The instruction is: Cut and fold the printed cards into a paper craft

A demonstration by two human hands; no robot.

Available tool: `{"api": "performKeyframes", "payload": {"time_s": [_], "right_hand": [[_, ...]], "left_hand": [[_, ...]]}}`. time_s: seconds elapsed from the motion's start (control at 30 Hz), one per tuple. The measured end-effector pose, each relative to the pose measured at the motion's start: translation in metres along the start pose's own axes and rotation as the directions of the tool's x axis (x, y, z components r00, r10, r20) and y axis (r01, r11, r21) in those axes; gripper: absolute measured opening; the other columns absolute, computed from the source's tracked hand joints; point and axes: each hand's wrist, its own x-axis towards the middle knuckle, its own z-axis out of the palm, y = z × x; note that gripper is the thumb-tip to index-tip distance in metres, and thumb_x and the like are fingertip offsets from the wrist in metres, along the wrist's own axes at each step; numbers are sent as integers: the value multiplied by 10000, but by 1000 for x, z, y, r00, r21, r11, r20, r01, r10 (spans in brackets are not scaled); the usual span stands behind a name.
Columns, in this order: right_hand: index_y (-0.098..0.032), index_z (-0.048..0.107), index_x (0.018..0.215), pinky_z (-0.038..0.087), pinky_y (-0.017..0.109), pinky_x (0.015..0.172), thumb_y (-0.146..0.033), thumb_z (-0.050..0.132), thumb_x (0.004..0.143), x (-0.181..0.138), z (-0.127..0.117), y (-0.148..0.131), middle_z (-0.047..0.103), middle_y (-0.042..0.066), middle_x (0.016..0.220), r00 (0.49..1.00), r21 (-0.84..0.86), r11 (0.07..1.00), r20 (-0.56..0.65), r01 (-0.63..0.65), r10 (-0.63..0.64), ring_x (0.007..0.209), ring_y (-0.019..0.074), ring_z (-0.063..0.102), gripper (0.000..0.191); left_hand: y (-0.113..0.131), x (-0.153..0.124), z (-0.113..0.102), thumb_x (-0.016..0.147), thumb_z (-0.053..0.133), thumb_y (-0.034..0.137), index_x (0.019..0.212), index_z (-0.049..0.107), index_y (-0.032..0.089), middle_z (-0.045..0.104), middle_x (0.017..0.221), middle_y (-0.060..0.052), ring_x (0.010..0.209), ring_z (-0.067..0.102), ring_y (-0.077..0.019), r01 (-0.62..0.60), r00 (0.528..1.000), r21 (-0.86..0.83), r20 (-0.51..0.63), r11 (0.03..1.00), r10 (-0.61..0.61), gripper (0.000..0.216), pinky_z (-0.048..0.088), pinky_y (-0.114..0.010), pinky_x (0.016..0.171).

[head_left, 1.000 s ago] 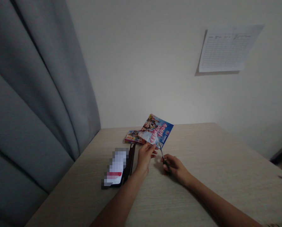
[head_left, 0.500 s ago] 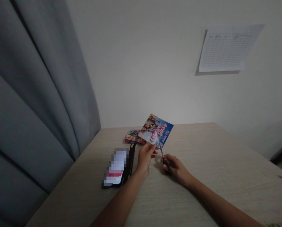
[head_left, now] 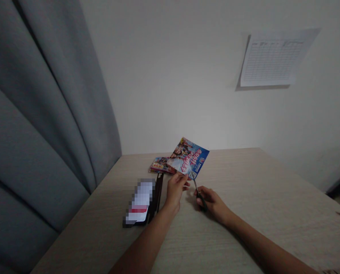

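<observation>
My left hand pinches the near edge of a colourful printed leaflet and holds it tilted up above the light wooden table. My right hand is closed round the dark handles of a pair of scissors. The scissor blades point up and away and meet the leaflet's lower edge just right of my left fingers.
A second printed leaflet lies flat behind the held one. A phone with a lit screen and a dark strip lie left of my left hand. A grey curtain hangs at left. A printed sheet is stuck on the wall.
</observation>
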Motion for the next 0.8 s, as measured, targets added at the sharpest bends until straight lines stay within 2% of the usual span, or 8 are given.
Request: {"api": "performKeyframes", "payload": {"time_s": [0.8], "right_hand": [[-199, 532, 953, 373, 256, 557, -553, 641, 826, 1, 0, 2, 539, -36, 637, 1000, -71, 997, -15, 0, -1, 582, 126, 479, 392]], "left_hand": [[1, -1, 1, 631, 806, 522, 835, 667, 160, 731, 808, -71, 601, 618, -118, 8, 1000, -11, 1, 1000, -8, 438, 464, -199, 521]]}}
